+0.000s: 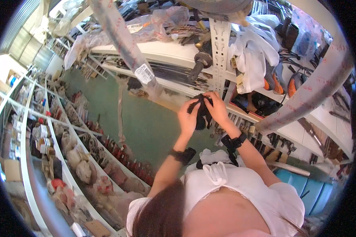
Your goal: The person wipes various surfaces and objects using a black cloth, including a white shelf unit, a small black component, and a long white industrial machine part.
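Both of my hands are raised in front of me, close to a perforated white shelf post. My left hand [188, 117] grips the left side of a soft black item [200, 120], perhaps a glove or cloth. On its right upper edge my right hand [217, 108] has its fingers curled, thumb near the left thumb. The black item hangs down between the palms, bunched at the top; its exact shape cannot be told. Each wrist wears a black strap. Just above the hands a dark ribbed metal part [201, 63] sticks out from the shelf.
Shelves of plastic-wrapped parts [83, 169] line the left side. Ahead stands a white rack [221, 50] with bagged parts, white cloth [250, 65] and orange-and-black items [292, 84]. Wrapped tubes [308, 94] slant across the right and upper left. A blue bin [307, 189] stands lower right.
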`<action>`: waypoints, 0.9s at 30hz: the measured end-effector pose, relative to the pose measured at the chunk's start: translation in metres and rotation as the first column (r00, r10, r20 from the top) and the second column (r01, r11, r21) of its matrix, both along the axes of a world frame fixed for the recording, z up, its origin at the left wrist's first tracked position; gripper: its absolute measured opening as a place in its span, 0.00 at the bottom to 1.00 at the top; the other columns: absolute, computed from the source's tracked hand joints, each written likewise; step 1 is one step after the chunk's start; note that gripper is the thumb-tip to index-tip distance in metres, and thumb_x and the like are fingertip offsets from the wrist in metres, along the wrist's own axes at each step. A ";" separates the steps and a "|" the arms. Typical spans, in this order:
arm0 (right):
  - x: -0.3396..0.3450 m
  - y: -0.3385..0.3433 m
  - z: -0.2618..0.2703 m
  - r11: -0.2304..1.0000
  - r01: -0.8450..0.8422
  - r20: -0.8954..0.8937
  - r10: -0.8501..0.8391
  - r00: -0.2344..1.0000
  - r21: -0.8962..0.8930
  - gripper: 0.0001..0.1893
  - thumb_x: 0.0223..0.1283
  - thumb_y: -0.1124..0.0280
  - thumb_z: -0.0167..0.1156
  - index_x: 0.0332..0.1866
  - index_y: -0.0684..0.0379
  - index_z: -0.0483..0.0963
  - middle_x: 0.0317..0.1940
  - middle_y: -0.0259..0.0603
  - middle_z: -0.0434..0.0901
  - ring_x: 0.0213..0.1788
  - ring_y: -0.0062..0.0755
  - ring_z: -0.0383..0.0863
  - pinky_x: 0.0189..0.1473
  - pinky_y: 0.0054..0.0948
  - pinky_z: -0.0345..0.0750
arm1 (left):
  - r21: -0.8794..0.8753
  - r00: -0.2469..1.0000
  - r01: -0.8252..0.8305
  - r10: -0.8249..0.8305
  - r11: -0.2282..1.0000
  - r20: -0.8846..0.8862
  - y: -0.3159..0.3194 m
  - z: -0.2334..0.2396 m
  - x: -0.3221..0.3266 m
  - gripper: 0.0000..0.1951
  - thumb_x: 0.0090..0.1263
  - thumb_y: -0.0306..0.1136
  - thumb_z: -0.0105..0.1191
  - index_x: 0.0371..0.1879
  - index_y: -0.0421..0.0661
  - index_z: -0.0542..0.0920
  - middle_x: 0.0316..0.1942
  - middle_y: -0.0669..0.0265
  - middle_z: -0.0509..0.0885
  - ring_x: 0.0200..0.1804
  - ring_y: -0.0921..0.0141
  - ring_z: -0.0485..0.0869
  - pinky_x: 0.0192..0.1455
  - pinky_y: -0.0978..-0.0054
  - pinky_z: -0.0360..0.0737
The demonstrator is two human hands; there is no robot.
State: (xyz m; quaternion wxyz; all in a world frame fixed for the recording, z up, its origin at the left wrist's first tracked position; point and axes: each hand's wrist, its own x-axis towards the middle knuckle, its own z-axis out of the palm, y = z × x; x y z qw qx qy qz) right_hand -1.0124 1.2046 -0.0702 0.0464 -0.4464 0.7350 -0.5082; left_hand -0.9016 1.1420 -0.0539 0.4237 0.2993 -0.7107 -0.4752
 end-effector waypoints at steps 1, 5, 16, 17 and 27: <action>-0.001 0.001 -0.001 0.994 -0.070 0.052 0.066 0.996 0.079 0.10 0.55 0.70 0.53 0.42 0.61 0.69 0.39 0.46 0.69 0.41 0.46 0.72 0.44 0.38 0.70 | 0.023 1.000 -0.005 0.005 1.000 -0.017 0.001 0.005 0.004 0.07 0.57 0.24 0.54 0.34 0.39 0.78 0.32 0.63 0.80 0.34 0.74 0.78 0.39 0.80 0.73; 0.009 -0.001 0.001 0.929 -0.325 0.172 0.296 0.940 0.178 0.18 0.53 0.65 0.55 0.49 0.60 0.67 0.43 0.48 0.70 0.47 0.45 0.72 0.48 0.36 0.69 | 0.101 0.983 -0.109 0.122 0.989 -0.136 0.000 0.030 0.025 0.07 0.57 0.23 0.55 0.34 0.36 0.78 0.33 0.64 0.80 0.35 0.76 0.77 0.41 0.80 0.73; 0.067 -0.011 0.041 0.737 -0.670 0.140 0.675 0.724 -0.090 0.38 0.42 0.64 0.66 0.59 0.64 0.55 0.55 0.51 0.62 0.58 0.44 0.63 0.57 0.35 0.62 | 0.135 0.924 -0.316 0.337 0.939 -0.180 0.030 0.075 0.073 0.08 0.57 0.23 0.55 0.34 0.36 0.77 0.35 0.64 0.80 0.37 0.76 0.77 0.43 0.80 0.73; 0.071 -0.011 0.041 0.732 -0.674 0.257 0.673 0.693 -0.099 0.38 0.43 0.64 0.66 0.59 0.65 0.55 0.56 0.51 0.62 0.58 0.44 0.63 0.57 0.35 0.63 | 0.133 0.912 -0.339 0.360 0.932 -0.197 0.033 0.078 0.077 0.08 0.57 0.23 0.55 0.35 0.36 0.77 0.35 0.65 0.79 0.38 0.76 0.77 0.43 0.80 0.73; 0.079 -0.013 0.039 0.766 -0.552 0.458 0.640 0.617 -0.328 0.25 0.47 0.65 0.64 0.49 0.63 0.63 0.42 0.46 0.74 0.46 0.35 0.74 0.48 0.31 0.70 | -0.024 0.846 -0.521 0.512 0.853 -0.147 0.046 0.087 0.100 0.23 0.56 0.32 0.57 0.50 0.42 0.69 0.48 0.63 0.72 0.49 0.71 0.71 0.53 0.73 0.67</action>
